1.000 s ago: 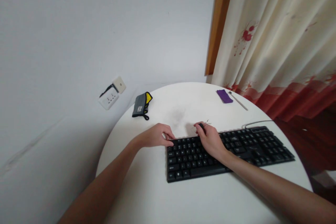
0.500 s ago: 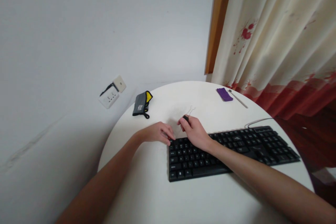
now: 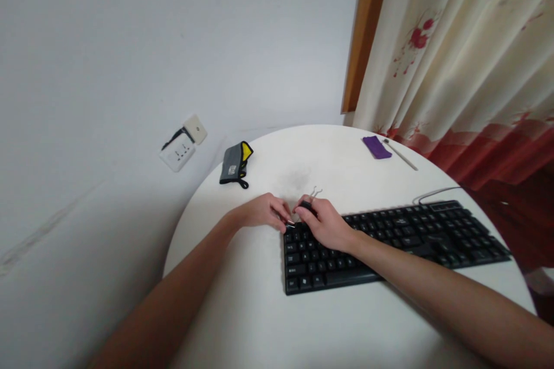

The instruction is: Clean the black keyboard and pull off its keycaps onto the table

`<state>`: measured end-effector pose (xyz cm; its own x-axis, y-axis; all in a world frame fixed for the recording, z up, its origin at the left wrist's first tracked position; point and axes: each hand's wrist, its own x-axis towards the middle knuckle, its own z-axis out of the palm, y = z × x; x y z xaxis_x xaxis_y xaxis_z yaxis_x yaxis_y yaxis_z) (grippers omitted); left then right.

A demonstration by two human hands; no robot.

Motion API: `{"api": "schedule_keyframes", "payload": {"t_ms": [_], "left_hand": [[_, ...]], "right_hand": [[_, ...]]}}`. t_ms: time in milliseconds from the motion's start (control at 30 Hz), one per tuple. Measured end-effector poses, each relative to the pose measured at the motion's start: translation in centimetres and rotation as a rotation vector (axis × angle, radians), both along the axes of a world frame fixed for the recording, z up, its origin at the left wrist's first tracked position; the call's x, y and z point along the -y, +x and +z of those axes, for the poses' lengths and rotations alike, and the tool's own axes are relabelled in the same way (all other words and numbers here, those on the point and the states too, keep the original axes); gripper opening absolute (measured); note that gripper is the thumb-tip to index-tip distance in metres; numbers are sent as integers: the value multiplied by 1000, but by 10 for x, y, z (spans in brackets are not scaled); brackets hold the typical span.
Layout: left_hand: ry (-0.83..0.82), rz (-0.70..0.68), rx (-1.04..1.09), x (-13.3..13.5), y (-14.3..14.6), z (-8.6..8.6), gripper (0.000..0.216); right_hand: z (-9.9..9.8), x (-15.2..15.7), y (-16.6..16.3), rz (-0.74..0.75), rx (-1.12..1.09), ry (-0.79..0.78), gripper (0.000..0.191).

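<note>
A black keyboard point(image 3: 355, 277) lies on the white round table point(image 3: 242, 311). My right hand point(image 3: 326, 225) is closed around the black handle of a wire keycap puller point(image 3: 306, 206), over the keyboard's upper left part. One pair of its thin wires sticks up beyond my fingers; wire at the other end reaches towards the keyboard's top left corner. There my left hand point(image 3: 268, 210) has thumb and fingers drawn together beside the wire tips and the corner key. Whatever lies between those left fingers is too small to make out.
A grey cloth with yellow lining point(image 3: 234, 162) lies at the table's back left. At the back right are a folded purple cloth point(image 3: 376, 147) and a thin brush point(image 3: 402, 155). The keyboard's cable point(image 3: 435, 191) runs off the right edge. A wall with a socket point(image 3: 178, 150) borders the left.
The puller's lower wire tips have come down to the keyboard's corner key, and my left fingers have closed in beside them. The view has shifted slightly.
</note>
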<state>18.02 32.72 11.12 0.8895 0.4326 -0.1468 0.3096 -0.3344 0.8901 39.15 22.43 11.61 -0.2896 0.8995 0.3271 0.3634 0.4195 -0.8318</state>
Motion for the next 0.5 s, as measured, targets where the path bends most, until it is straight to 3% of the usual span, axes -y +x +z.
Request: {"api": "schedule_keyframes", "payload": {"t_ms": [500], "left_hand": [[-1, 11, 22, 6, 6, 9, 29]], "right_hand": [[1, -3, -3, 68, 184, 14, 21]]}}
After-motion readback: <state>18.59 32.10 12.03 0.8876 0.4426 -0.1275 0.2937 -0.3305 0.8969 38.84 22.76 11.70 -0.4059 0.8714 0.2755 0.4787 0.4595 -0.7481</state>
